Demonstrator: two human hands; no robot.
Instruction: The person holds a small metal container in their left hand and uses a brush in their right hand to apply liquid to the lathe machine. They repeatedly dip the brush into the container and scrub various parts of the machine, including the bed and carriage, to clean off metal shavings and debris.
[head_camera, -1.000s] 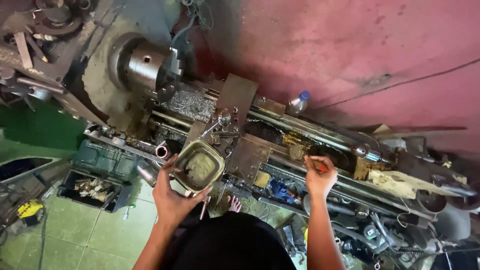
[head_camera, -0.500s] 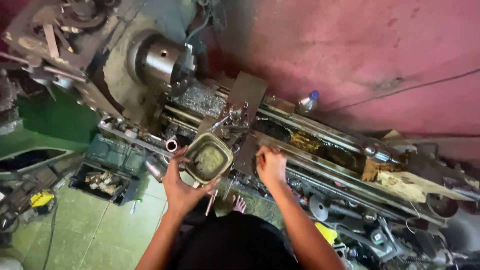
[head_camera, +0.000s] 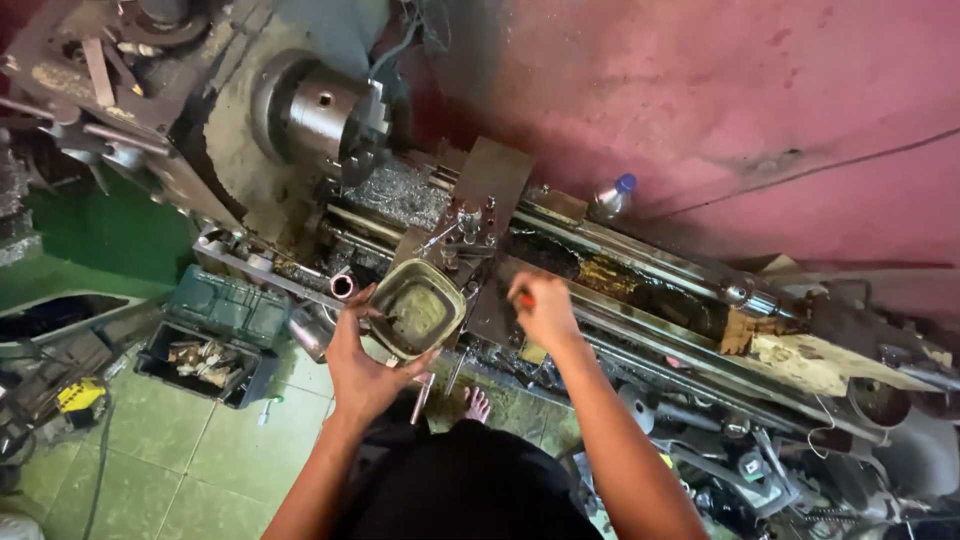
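— Hands first: what does each one hold?

— Left hand (head_camera: 362, 365) is wrapped around a dirty square tub (head_camera: 418, 312), fingers under the near rim and thumb on the left edge, its grip pressed tight on the tub. The tub is held upright just in front of the lathe (head_camera: 640, 290), beside the tool post (head_camera: 462, 230), and carries a pale greenish paste inside.

— And the right?

— Right hand (head_camera: 545, 312) is closed around a small tool with a red handle (head_camera: 524, 299) (only the red tip shows past the fingers, so the working end cannot be told). Its grip is pinched on that handle, and the hand sits over the flat metal plate of the carriage, just right of the tub.

— Surroundings?

— Chuck (head_camera: 320, 118) stands up and to the left, with a heap of metal shavings (head_camera: 400, 195) below it. A plastic bottle with a blue cap (head_camera: 612, 198) rests at the far side of the lathe against the red wall (head_camera: 700, 90). A short copper-coloured pipe end (head_camera: 343, 287) lies just left of the tub. On the green tiled floor (head_camera: 170, 450), a dark open toolbox (head_camera: 205, 345) holds loose metal pieces. A bare foot (head_camera: 478, 405) shows below the tub.
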